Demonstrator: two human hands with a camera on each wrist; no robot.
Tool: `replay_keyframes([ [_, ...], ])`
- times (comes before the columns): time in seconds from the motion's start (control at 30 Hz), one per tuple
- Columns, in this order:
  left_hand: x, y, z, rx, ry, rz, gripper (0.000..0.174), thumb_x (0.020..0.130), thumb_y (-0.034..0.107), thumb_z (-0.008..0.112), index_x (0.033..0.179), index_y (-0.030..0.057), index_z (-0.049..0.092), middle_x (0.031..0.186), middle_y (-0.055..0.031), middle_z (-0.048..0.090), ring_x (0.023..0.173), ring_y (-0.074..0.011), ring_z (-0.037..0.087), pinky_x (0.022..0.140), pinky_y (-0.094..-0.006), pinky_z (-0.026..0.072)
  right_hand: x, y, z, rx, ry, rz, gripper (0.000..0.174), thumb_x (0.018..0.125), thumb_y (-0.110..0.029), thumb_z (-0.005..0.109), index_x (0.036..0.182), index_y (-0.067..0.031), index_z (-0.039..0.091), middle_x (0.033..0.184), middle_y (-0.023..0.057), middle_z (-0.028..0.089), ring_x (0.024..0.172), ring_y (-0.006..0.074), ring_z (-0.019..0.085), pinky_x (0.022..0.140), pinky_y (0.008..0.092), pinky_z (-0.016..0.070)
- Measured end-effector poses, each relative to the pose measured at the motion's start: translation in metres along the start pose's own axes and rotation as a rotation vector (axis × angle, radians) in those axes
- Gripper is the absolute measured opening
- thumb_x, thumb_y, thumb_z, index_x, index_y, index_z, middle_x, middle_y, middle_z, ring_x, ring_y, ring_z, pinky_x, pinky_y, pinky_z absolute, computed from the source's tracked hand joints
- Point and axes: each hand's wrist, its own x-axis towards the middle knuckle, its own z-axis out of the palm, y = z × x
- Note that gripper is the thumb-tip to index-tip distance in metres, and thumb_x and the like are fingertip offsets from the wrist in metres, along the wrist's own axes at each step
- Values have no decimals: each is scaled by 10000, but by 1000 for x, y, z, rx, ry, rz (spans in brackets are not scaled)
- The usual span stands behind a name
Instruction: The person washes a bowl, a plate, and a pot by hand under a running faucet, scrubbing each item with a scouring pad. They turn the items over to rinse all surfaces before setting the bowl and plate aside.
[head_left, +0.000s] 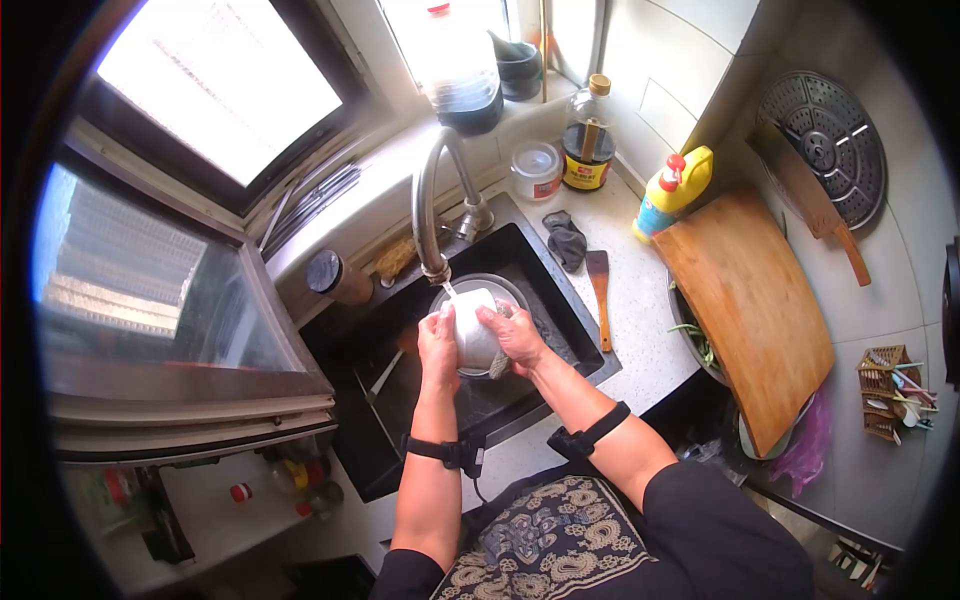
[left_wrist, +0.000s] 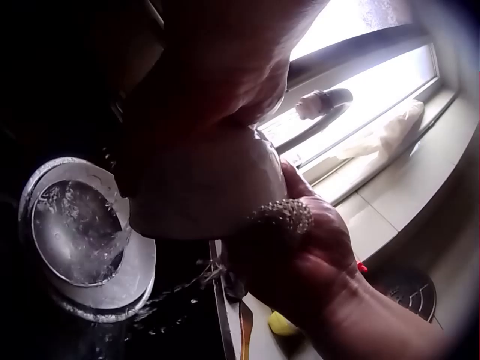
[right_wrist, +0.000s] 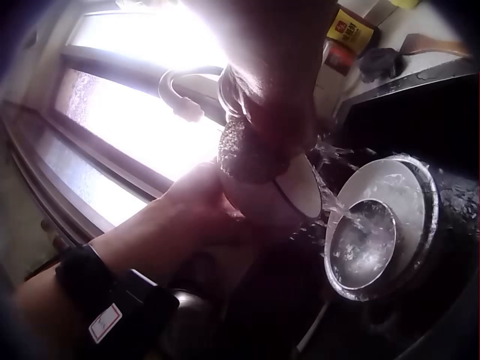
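Note:
Under the running tap (head_left: 428, 225), a white bowl (head_left: 473, 325) is held tilted over the sink. My left hand (head_left: 438, 345) grips one side of it, thumb up near the rim. On the opposite side my right hand (head_left: 518, 338) holds a metallic mesh scourer (right_wrist: 244, 150) against the bowl, its thumb at the bowl's edge. The scourer (left_wrist: 289, 216) shows between palm and bowl in the left wrist view. Water spills from the bowl onto a small bowl (right_wrist: 364, 244) sitting in wider, pale nested dishes (right_wrist: 411, 187) below.
The black sink (head_left: 395, 440) surrounds the work. Right of it lie a wooden spatula (head_left: 600, 300) and a dark cloth (head_left: 566, 240). A large cutting board (head_left: 750, 310) leans beside a yellow bottle (head_left: 670, 195). An opened window (head_left: 190, 280) juts in at left.

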Motion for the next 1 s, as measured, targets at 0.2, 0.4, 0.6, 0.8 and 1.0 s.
replay_keyframes([
  [0.2, -24, 14, 4, 71, -212, 156, 635, 921, 366, 626, 1383, -2, 393, 1305, -111, 504, 1145, -191, 510, 955, -316, 424, 11, -8, -17, 202, 97, 10, 246, 939, -166, 583, 1145, -31, 589, 1039, 81, 656, 903, 191, 652, 803, 357, 543],
  [0.4, -33, 18, 3, -83, -376, 126, 697, 914, 285, 652, 1449, 4, 306, 1356, -108, 472, 1178, -194, 497, 992, -314, 406, 13, -22, -25, 277, 46, 31, 241, 944, -155, 573, 1152, -33, 584, 1048, 86, 655, 917, 196, 651, 814, 357, 544],
  [0.6, -9, 4, 25, 150, -42, 171, 420, 979, 396, 461, 1206, 46, 511, 1147, -68, 583, 1065, -189, 568, 905, -357, 479, 4, -13, -9, -23, 25, -16, 277, 919, -188, 626, 1133, -14, 596, 1026, 76, 662, 891, 166, 646, 805, 325, 536],
  [0.8, -12, 15, 3, -525, -395, -338, 603, 970, 551, 309, 1311, 81, 474, 1255, -121, 567, 1131, -287, 569, 967, -447, 457, -11, -45, 10, -390, -183, 15, 348, 842, -242, 734, 1077, -6, 631, 957, 40, 656, 856, 105, 606, 759, 272, 507],
  [1.0, -21, 11, -17, -695, -602, -399, 790, 900, 680, 373, 1393, 63, 403, 1340, -125, 528, 1226, -321, 510, 1031, -477, 410, 4, -77, 2, -408, -302, 199, 249, 828, -248, 750, 939, -49, 651, 894, 10, 652, 798, 84, 592, 739, 264, 500],
])
